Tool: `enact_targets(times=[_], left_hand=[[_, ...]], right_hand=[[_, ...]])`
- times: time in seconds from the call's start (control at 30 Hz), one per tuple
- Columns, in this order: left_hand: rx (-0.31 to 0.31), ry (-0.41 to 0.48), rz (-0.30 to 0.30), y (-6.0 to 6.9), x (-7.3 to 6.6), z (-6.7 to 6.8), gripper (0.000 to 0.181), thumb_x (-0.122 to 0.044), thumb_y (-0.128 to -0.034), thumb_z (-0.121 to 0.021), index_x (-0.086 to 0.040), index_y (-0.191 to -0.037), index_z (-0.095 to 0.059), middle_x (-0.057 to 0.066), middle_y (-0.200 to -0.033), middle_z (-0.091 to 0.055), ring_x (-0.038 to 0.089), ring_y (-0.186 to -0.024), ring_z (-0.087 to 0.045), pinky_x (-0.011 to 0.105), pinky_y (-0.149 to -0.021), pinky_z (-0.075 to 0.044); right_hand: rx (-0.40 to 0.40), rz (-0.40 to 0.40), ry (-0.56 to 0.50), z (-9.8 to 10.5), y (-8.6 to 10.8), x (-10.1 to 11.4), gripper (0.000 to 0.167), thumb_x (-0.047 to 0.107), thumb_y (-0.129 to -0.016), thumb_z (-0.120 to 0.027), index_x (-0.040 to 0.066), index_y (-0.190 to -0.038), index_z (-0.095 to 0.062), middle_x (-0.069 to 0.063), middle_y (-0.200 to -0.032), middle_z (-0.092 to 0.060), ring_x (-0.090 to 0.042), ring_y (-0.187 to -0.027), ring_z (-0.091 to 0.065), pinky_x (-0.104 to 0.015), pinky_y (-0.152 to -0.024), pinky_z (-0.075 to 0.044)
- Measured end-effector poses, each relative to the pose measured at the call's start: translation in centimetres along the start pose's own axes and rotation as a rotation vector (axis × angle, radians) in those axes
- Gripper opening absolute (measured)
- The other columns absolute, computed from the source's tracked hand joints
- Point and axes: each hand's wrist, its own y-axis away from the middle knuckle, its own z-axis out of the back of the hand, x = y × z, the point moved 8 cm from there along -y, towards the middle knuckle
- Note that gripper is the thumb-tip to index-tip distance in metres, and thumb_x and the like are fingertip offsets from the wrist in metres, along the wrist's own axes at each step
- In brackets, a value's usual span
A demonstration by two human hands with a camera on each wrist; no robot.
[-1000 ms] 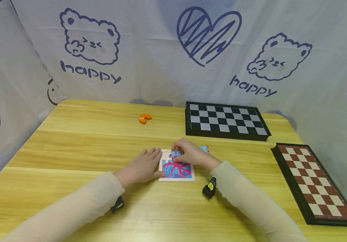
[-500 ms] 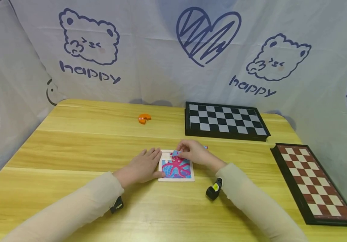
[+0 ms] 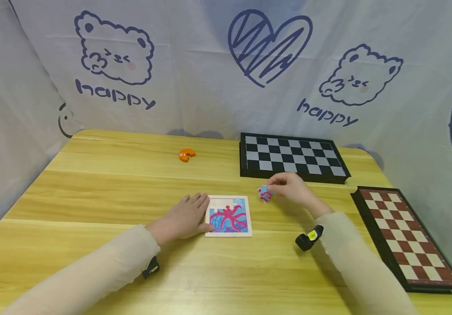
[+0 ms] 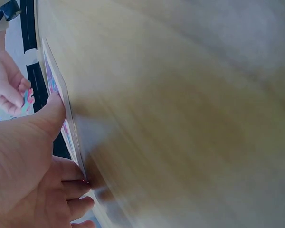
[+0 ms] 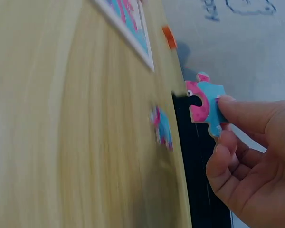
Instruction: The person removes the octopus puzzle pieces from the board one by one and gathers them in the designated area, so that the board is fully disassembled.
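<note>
A square octopus puzzle [image 3: 230,218] in a white frame lies mid-table, its pale backing bare at the upper left. My left hand [image 3: 178,220] rests at the frame's left edge, with straight fingers beside it and the thumb on its rim. To the right of the puzzle, my right hand [image 3: 291,189] pinches a blue and pink puzzle piece [image 5: 211,102] between thumb and fingers, raised above the table. Another blue and pink puzzle piece [image 5: 162,128] lies on the wood below it; in the head view the two pieces overlap.
A black and white chessboard [image 3: 293,155], folded, lies behind my right hand. A brown and white chessboard [image 3: 409,236] lies along the right side. An orange C-shaped object [image 3: 187,155] sits near the back edge, before a printed curtain [image 3: 194,78].
My right hand has lifted away from the puzzle and moved right with the piece in its pinch, uncovering the puzzle's upper right. My left hand stays in place.
</note>
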Motion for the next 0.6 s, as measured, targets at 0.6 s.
enact_targets(times=[0.6], left_hand=[[0.008,-0.008,0.004,0.1,0.0,-0.1,0.076,-0.048,-0.0929,-0.045,0.009,-0.140,-0.027,0.022,-0.147,-0.022,0.036,-0.134,-0.019,0.049,-0.107,-0.016]], right_hand=[[-0.013,-0.198,0.093,2.7,0.6,-5.8,0.015,0.010,-0.088,-0.062,-0.002,-0.095,-0.068,-0.005,-0.081,-0.060,-0.016,-0.065,-0.049,-0.026,-0.057,-0.045]])
